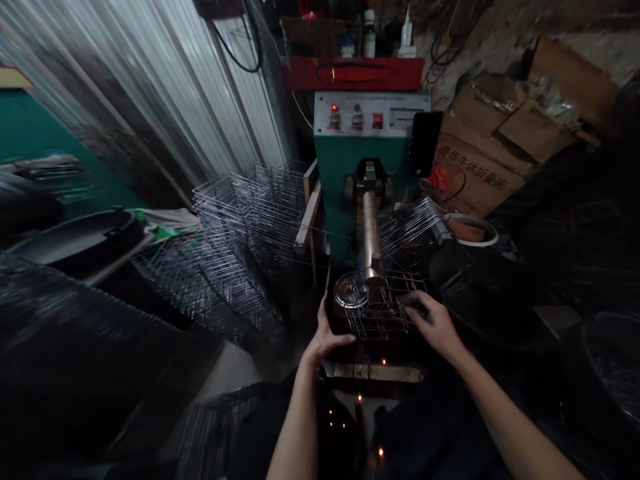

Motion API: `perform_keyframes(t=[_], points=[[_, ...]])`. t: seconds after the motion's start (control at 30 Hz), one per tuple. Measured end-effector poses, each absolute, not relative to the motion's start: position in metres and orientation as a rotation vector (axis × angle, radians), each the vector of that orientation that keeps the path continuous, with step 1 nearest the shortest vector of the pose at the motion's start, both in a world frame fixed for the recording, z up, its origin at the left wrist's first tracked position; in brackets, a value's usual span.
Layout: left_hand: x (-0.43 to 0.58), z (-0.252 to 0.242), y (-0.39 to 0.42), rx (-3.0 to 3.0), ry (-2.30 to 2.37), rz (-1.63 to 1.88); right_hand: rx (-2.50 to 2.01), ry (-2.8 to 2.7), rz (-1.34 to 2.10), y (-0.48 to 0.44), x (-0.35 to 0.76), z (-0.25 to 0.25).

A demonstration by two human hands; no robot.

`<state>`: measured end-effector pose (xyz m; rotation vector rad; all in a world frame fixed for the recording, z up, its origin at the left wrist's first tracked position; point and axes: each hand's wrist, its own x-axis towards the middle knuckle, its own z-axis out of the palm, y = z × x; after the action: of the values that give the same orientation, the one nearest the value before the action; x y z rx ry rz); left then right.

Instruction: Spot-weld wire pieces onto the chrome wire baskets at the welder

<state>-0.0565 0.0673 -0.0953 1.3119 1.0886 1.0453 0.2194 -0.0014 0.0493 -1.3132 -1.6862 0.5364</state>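
Observation:
A wire grid (385, 323) lies under the copper-coloured arm (373, 240) of a green machine (333, 180). At the grid's left side is my left hand (325, 340), thumb stretched out to the right and fingers pointing up, apart from the thumb. My right hand (435, 323) is at the grid's right side, its fingers bent and pinched together over the wires. Whatever sits between those fingertips is too dark and small to make out. A round, shiny dish (351, 291) stands left of the arm's tip. Orange sparks (381, 452) glow below the grid.
Stacked wire grids (250, 207) stand to the left. Right of the machine arm lies a bundle of wires (415, 223), near a white round tub (475, 238). A phone (425, 143) is at the machine's right front. Cardboard boxes (480, 167) are piled behind.

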Motion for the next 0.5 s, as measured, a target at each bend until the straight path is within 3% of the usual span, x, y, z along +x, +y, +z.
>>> perform_keyframes(t=[0.2, 0.5], points=[[-0.010, -0.176, 0.045, 0.805, 0.744, 0.938, -1.281, -1.149, 1.060, -0.042, 0.229, 0.040], [-0.018, -0.151, 0.043, 0.843, 0.729, 1.040, -1.245, -0.908, 1.202, -0.068, 0.216, 0.047]])
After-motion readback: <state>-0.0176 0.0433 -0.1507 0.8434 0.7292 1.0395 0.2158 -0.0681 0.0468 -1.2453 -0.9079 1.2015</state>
